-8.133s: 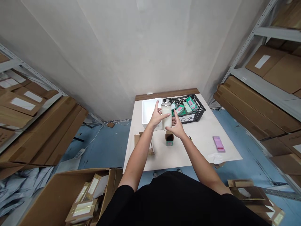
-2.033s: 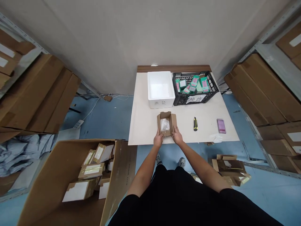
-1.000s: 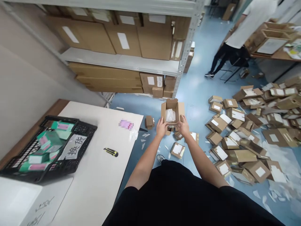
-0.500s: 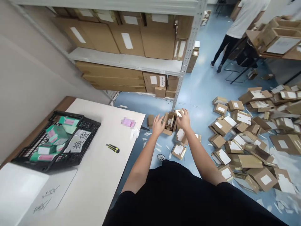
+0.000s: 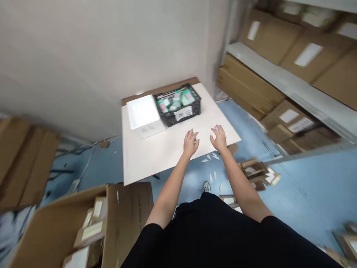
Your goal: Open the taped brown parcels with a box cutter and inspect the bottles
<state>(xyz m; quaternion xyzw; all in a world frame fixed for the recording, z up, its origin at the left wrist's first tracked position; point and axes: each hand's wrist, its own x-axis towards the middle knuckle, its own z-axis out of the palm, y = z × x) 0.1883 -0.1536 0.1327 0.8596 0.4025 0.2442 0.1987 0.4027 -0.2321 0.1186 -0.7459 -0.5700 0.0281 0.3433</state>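
Note:
My left hand [image 5: 190, 143] is over the white table [image 5: 164, 152], fingers apart. Bits of a yellow and black utility knife [image 5: 195, 141] show beside and behind its fingers; I cannot tell whether they touch. My right hand [image 5: 219, 139] hovers near the table's right front edge, fingers spread and curved, with nothing seen in its grasp. Just behind its fingertips a small purple item [image 5: 216, 128] peeks out, mostly hidden. Beyond both hands stands a black plastic crate [image 5: 197, 108] holding several green and pink boxes [image 5: 177, 97], with a white label on its front.
Left of the crate sits a white bin [image 5: 150, 128]. A large open carton [image 5: 128, 204] with several parcels stands at the lower left. Shelving [image 5: 279, 78] with cartons rises at the right. Opened boxes [image 5: 255, 171] and paper scraps [image 5: 214, 156] lie on the blue floor.
My view has swung left, from the floor boxes and shelf to the table. Both hands have left the open carton on the floor and are now over the table.

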